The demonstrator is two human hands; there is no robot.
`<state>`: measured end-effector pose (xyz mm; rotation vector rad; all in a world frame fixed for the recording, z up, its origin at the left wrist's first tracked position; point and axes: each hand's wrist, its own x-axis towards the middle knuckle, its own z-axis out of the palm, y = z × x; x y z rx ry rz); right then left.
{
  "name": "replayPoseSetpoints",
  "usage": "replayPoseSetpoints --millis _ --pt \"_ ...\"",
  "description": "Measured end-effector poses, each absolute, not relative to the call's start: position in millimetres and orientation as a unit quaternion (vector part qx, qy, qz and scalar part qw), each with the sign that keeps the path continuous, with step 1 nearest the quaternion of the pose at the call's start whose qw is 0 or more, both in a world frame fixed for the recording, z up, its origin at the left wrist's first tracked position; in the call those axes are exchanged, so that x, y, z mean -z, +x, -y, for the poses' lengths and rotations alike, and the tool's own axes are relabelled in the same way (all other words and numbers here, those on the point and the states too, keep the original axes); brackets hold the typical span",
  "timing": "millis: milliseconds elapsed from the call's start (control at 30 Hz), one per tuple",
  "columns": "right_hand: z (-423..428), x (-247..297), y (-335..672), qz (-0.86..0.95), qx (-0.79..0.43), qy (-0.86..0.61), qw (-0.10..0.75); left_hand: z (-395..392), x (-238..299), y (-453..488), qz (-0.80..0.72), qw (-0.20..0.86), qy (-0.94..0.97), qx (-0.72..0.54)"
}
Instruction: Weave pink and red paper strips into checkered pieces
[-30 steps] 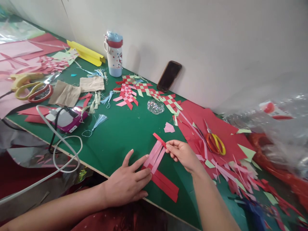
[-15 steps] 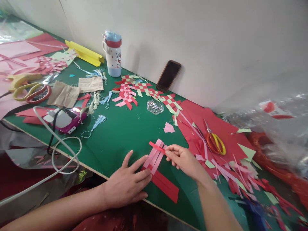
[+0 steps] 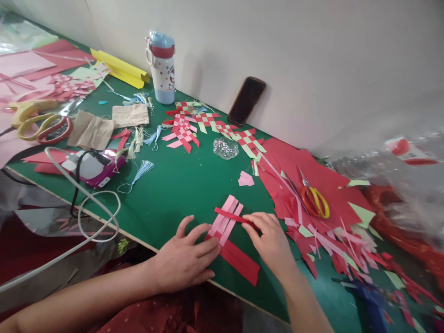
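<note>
On the green table lie pink paper strips crossed at their lower end by wide red paper strips. My left hand rests on them with fingers spread, its fingertips touching the crossing. A narrow red paper strip lies across the upper pink strips at a slant. My right hand pinches this strip's right end between thumb and fingers. Just above is a small pink paper scrap. Whether the narrow strip runs under any pink strip I cannot tell.
Woven paper fish, a dish of beads, a bottle and a phone stand or lie along the wall. Scissors rest on red paper at right. Cables and tassels are at left.
My right hand has shifted right along the narrow red strip, and more of the strip's right end shows. My left hand stays on the strips. The view has tilted slightly.
</note>
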<state>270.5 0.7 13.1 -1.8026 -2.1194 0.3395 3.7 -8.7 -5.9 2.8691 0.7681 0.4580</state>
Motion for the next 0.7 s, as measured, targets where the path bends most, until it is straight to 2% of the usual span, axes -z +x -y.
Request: replayPoseSetpoints --millis 200,467,700 --pt "17 -21 270 0.787 -0.104 -0.597 0.119 9 5 4 -0.259 0.066 0.953 -0.143" --pt "37 -27 262 0.793 -0.080 -0.596 0.102 8 2 5 -0.265 0.082 0.950 -0.140" --pt "32 -15 262 0.768 -0.075 -0.619 0.147 9 4 4 -0.261 0.095 0.949 -0.147"
